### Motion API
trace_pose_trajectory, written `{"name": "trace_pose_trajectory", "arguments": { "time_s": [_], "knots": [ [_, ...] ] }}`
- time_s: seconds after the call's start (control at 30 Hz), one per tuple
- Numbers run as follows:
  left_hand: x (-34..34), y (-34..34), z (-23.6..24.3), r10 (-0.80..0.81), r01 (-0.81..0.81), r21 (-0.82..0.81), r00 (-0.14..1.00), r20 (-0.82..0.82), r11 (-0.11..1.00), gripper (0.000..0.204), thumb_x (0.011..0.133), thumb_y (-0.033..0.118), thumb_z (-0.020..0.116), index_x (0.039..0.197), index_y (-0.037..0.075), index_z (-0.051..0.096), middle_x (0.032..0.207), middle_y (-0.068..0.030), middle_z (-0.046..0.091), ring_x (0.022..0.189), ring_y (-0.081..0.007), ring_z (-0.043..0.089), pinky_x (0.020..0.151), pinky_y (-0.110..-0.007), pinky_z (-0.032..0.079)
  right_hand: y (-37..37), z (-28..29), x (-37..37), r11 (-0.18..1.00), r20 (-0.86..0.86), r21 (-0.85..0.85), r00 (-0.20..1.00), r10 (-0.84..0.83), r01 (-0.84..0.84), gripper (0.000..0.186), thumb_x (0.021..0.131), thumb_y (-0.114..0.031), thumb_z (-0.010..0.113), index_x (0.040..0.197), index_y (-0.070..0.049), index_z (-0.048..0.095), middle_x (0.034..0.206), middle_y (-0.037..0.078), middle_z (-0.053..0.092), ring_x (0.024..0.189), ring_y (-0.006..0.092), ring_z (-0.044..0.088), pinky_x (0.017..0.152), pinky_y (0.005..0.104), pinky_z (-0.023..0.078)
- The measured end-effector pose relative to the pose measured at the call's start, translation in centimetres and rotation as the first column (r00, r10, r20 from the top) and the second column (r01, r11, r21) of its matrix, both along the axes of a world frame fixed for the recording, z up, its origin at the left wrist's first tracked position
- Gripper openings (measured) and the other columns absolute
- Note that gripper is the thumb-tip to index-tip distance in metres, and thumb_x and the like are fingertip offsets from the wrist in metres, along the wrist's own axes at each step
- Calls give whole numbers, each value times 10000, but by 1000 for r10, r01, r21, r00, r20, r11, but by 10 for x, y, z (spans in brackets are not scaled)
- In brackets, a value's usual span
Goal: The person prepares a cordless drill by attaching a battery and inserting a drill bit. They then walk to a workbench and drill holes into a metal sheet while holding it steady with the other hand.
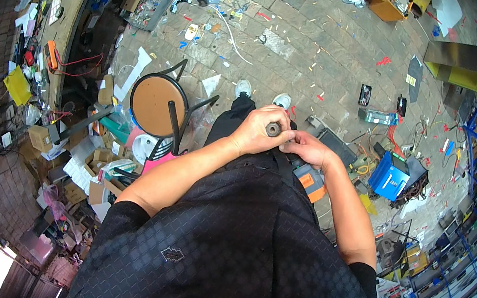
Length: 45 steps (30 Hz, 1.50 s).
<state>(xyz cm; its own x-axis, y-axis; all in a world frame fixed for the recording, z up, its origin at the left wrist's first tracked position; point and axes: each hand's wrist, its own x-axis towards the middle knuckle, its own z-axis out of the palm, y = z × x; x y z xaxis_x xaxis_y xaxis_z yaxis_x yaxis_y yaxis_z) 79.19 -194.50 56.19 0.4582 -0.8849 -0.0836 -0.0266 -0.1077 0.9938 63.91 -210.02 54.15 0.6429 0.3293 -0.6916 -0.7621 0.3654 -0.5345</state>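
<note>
In front of my waist, my left hand (pixel 261 129) is wrapped round a dark metal cylinder (pixel 273 129), whose round end with a central hole faces up. My right hand (pixel 309 149) is beside it, its thumb and fingers pinched together close to the left thumb. Whatever the right fingers pinch, if anything, is hidden. Both hands are held above the floor, close to my dark shirt (pixel 226 223). Below and ahead of them my light shoes (pixel 282 99) stand on the paving.
A round brown-topped stool (pixel 159 105) stands at the left, near a cluttered workbench (pixel 76 8). At the right are a blue box (pixel 390 175), an orange-and-grey case (pixel 310 182) and loose cables. Scraps litter the brick floor (pixel 307 40). A metal box (pixel 459 65) sits far right.
</note>
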Motion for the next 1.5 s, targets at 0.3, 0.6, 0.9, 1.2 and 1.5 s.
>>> {"name": "trace_pose_trajectory", "arguments": {
  "time_s": [0.3,0.6,0.9,1.2,1.5],
  "knots": [
    [4,0,0,-7,7,8,1000,7,1000,216,840,54,834,791,65,624,853,-54,727,917,-244,705,962,-418,545,-3,4,5,1000,-14,-7,1000,15,-16,190,971,-157,698,1139,-68,701,897,-42,649,806,76,600,758,284,510],
    [7,0,0,-17,17,-3,999,28,1000,209,840,78,839,796,75,634,861,-50,732,914,-249,718,1042,-469,525,-5,6,9,1000,6,12,1000,22,-22,191,968,-160,701,1135,-68,697,909,-39,653,810,80,605,765,281,513],
    [8,0,-1,-19,19,-9,1000,23,1000,211,834,65,838,794,73,631,852,-50,730,902,-249,712,1034,-457,525,-4,5,9,1000,-7,18,1000,2,-2,199,958,-175,704,1125,-67,696,923,-34,656,830,84,604,783,284,511],
    [10,-2,2,-26,27,-18,999,32,999,211,828,52,837,793,72,630,863,-57,731,905,-256,708,1024,-447,528,-3,11,10,991,-170,-52,977,-129,122,263,1029,-303,593,1103,-77,706,934,-8,662,824,103,607,774,289,512],
    [8,-4,4,-32,35,-31,996,80,999,214,824,49,837,796,73,626,857,-58,723,908,-263,705,994,-440,539,-9,-1,1,985,-261,24,952,-157,169,260,1055,-354,589,1027,-125,710,762,-70,492,661,68,422,645,256,428]
  ]
}}
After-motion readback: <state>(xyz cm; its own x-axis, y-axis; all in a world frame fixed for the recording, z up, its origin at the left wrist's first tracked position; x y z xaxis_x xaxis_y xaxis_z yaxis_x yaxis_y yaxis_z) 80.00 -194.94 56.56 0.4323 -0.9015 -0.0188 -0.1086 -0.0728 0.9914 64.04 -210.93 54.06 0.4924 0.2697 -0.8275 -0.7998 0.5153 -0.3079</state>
